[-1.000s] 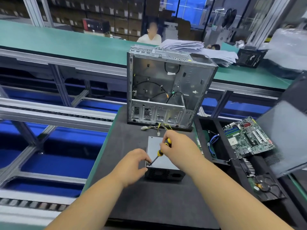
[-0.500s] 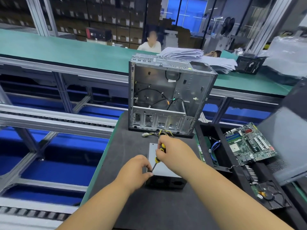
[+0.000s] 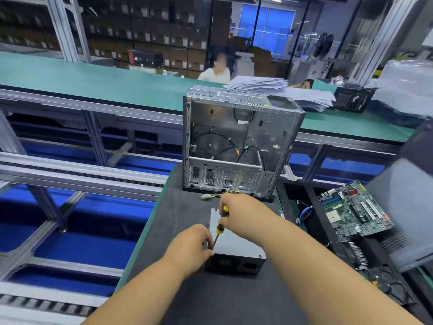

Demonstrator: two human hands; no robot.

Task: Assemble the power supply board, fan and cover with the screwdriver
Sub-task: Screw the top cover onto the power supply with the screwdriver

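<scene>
On dark mat (image 3: 178, 207), PSU box (image 3: 236, 252) sat below open PC case (image 3: 236, 146). R hand (image 3: 243, 214) gripped screwdriver (image 3: 219, 227), tip at box's left edge; L hand (image 3: 191, 247) curled, pinching by tip.

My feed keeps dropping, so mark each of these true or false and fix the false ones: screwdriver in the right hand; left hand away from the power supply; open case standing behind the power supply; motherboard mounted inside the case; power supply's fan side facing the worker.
1. The right hand grips the screwdriver. True.
2. The left hand is away from the power supply. False: it rests at the unit's near left corner, beside the screwdriver tip.
3. The open computer case stands upright behind the power supply. True.
4. The motherboard is mounted inside the case. False: it lies to the right, outside the case.
5. The power supply's fan side faces the worker. True.
</scene>
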